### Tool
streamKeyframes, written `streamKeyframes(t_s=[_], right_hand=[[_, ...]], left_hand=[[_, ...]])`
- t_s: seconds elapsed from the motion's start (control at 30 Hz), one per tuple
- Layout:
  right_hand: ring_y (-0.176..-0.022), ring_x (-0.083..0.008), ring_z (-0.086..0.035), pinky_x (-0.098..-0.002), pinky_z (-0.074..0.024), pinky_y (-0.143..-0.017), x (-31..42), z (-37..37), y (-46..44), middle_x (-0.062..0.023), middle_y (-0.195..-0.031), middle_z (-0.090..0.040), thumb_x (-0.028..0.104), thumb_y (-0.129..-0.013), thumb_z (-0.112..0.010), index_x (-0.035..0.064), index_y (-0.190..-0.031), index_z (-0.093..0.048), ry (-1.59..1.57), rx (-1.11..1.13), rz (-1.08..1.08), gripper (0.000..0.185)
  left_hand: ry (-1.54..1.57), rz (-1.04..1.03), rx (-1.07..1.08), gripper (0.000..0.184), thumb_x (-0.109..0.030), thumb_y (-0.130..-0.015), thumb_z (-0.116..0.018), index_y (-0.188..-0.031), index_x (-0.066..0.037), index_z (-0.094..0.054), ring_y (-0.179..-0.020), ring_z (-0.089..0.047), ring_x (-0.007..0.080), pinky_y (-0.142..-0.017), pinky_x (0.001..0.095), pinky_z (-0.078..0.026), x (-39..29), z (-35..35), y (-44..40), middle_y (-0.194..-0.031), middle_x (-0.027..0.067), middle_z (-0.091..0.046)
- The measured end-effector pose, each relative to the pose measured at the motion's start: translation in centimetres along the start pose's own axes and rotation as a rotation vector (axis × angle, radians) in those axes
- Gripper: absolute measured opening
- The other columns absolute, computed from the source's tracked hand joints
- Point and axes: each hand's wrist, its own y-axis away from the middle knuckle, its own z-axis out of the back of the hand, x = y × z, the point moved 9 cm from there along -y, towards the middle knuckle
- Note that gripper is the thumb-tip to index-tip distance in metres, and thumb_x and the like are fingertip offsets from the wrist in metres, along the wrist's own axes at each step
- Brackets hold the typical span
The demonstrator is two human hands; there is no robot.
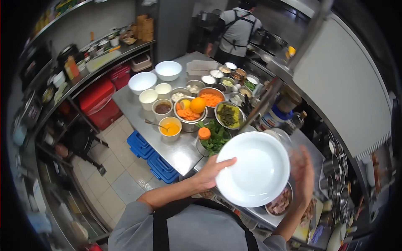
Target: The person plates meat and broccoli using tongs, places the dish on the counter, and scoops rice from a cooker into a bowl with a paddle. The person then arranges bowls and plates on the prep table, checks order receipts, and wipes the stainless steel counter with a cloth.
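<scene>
A wide white bowl [253,169] is tilted towards me, its bare inside showing. My left hand [210,172] grips its left rim, thumb over the edge and fingers hidden beneath. Beside the right rim is my right hand [305,178], fingers smeared by motion; I cannot tell whether it touches the bowl. Partly covered by the bowl, a metal bowl of raw meat [279,203] sits below. Just beyond the white bowl are leafy greens [217,138] and a bottle with an orange cap [204,134].
The steel table [186,154] carries tubs, a yellow liquid with a spoon [171,126], shredded carrot [210,99], oranges [198,104] and two more white bowls [168,70]. Blue crates [161,167] stand on the floor. A co-worker [239,31] stands at the back. A metal post [268,98] rises at right.
</scene>
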Motion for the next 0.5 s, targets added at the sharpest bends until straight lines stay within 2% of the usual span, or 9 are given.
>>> streamKeyframes(t_s=[0.03, 0.13, 0.17, 0.23, 0.27, 0.3, 0.33, 0.37, 0.5], right_hand=[[-0.115, -0.0240, -0.047, -0.0388, -0.0382, -0.093, 0.3, 4.2, -1.5, -0.0140, -0.130, -0.045, 0.042, -0.090, -0.045, 0.0034, -0.132, -0.037, 0.238, -0.269, 0.077, 0.058], [-0.115, -0.0208, -0.046, -0.0382, -0.0385, -0.092, -4.9, 19.8, -4.9, -0.0151, -0.127, -0.048, 0.039, -0.089, -0.048, 0.0003, -0.125, -0.046, 0.555, -0.695, 0.126, 0.053], [-0.114, -0.0275, -0.048, -0.0369, -0.0375, -0.094, -10.4, 29.2, -7.6, -0.0204, -0.125, -0.048, 0.036, -0.088, -0.050, -0.0039, -0.123, -0.046, 0.846, -0.692, 0.111, 0.054], [-0.110, -0.0361, -0.050, -0.0396, -0.0368, -0.095, -15.4, 32.0, -8.4, -0.0252, -0.117, -0.053, 0.047, -0.085, -0.050, -0.0076, -0.118, -0.049, 1.252, -0.804, -0.241, 0.064], [-0.103, -0.0434, -0.051, -0.0427, -0.0407, -0.091, -22.8, 39.5, -10.5, -0.0307, -0.109, -0.054, 0.050, -0.083, -0.052, -0.0143, -0.115, -0.047, 1.474, -0.763, -0.090, 0.072], [-0.102, -0.0451, -0.051, -0.0416, -0.0417, -0.091, -23.7, 36.2, -10.1, -0.0326, -0.108, -0.053, 0.053, -0.083, -0.051, -0.0168, -0.113, -0.046, 1.479, -0.678, -0.335, 0.076], [-0.105, -0.0403, -0.052, -0.0414, -0.0425, -0.091, -33.1, 43.5, -11.2, -0.0293, -0.115, -0.051, 0.046, -0.085, -0.052, -0.0128, -0.118, -0.043, 1.429, -0.618, -0.546, 0.069], [-0.105, -0.0401, -0.052, -0.0415, -0.0425, -0.091, -34.0, 42.1, -10.2, -0.0291, -0.115, -0.051, 0.046, -0.085, -0.052, -0.0126, -0.118, -0.043, 1.435, -0.581, -0.655, 0.068], [-0.106, -0.0395, -0.051, -0.0418, -0.0426, -0.091, -34.5, 36.3, -11.6, -0.0283, -0.116, -0.051, 0.045, -0.085, -0.052, -0.0117, -0.119, -0.043, 1.393, -0.549, -0.644, 0.067]], left_hand=[[0.027, -0.025, -0.049, 0.048, -0.013, -0.085, -0.059, -0.124, 0.006, -0.038, -0.102, -0.056, 0.0251, -0.085, 0.0374, -0.050, -0.8, 1.6, 1.1, -0.114, 0.0183, -0.052], [0.116, -0.180, -0.218, 0.049, -0.014, -0.085, -0.059, -0.125, 0.004, -0.037, -0.104, -0.055, 0.0265, -0.087, 0.0390, -0.048, -3.2, 7.0, 5.0, -0.115, 0.0175, -0.052], [0.149, -0.260, -0.284, 0.050, -0.014, -0.085, -0.059, -0.125, 0.004, -0.037, -0.105, -0.054, 0.0269, -0.088, 0.0396, -0.048, -3.9, 9.1, 6.9, -0.116, 0.0173, -0.052], [0.206, -0.413, -0.417, 0.050, -0.013, -0.084, -0.059, -0.126, 0.003, -0.037, -0.106, -0.053, 0.0276, -0.090, 0.0407, -0.046, -4.4, 14.2, 10.9, -0.117, 0.0171, -0.051], [0.241, -0.485, -0.478, 0.050, -0.013, -0.084, -0.059, -0.126, 0.003, -0.037, -0.107, -0.053, 0.0280, -0.090, 0.0413, -0.046, -4.2, 16.4, 13.2, -0.117, 0.0171, -0.051], [0.293, -0.556, -0.532, 0.049, -0.013, -0.084, -0.059, -0.126, 0.002, -0.037, -0.108, -0.052, 0.0284, -0.091, 0.0419, -0.045, -4.0, 18.0, 15.7, -0.118, 0.0175, -0.051], [0.347, -0.625, -0.581, 0.049, -0.012, -0.085, -0.058, -0.126, 0.002, -0.037, -0.109, -0.052, 0.0288, -0.091, 0.0425, -0.045, -3.7, 19.5, 18.3, -0.118, 0.0180, -0.050], [0.358, -0.714, -0.628, 0.048, -0.012, -0.085, -0.057, -0.127, 0.002, -0.037, -0.109, -0.052, 0.0291, -0.092, 0.0430, -0.044, -3.3, 20.7, 21.0, -0.119, 0.0181, -0.050], [0.377, -0.978, -0.847, 0.048, -0.014, -0.086, -0.055, -0.127, 0.002, -0.036, -0.110, -0.051, 0.0296, -0.092, 0.0437, -0.044, -0.5, 22.7, 30.7, -0.121, 0.0183, -0.049]])
